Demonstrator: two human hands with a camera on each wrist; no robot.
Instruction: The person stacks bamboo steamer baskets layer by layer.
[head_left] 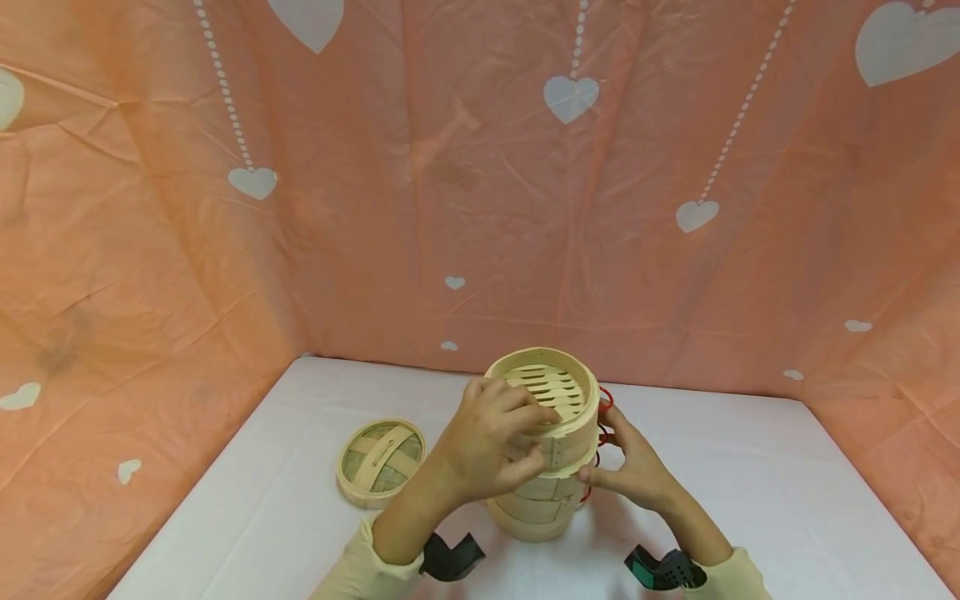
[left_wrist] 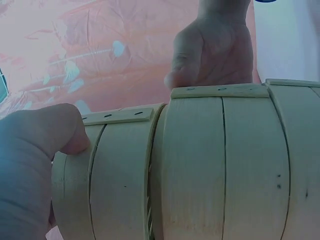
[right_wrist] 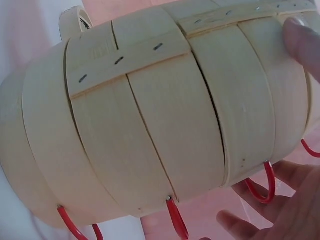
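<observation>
A stack of bamboo steamer baskets stands upright in the head view. My left hand (head_left: 487,437) grips the rim of the top basket (head_left: 573,443), fingers over the slatted inside and thumb at the outer wall. On the right side of the stack, my right hand (head_left: 637,467) holds the wall between its thumb and its spread fingers. In the left wrist view a dark, narrow gap shows between the top basket (left_wrist: 120,175) and the basket under it (left_wrist: 192,170). Red loops (right_wrist: 267,182) hang from the walls near the right-hand fingers (right_wrist: 295,200). The lower baskets (head_left: 534,510) rest on the table.
A round bamboo lid (head_left: 384,458) with a crosswise handle lies on the white table (head_left: 262,500), left of the stack. An orange curtain (head_left: 420,208) with white hearts hangs behind the table and at both sides.
</observation>
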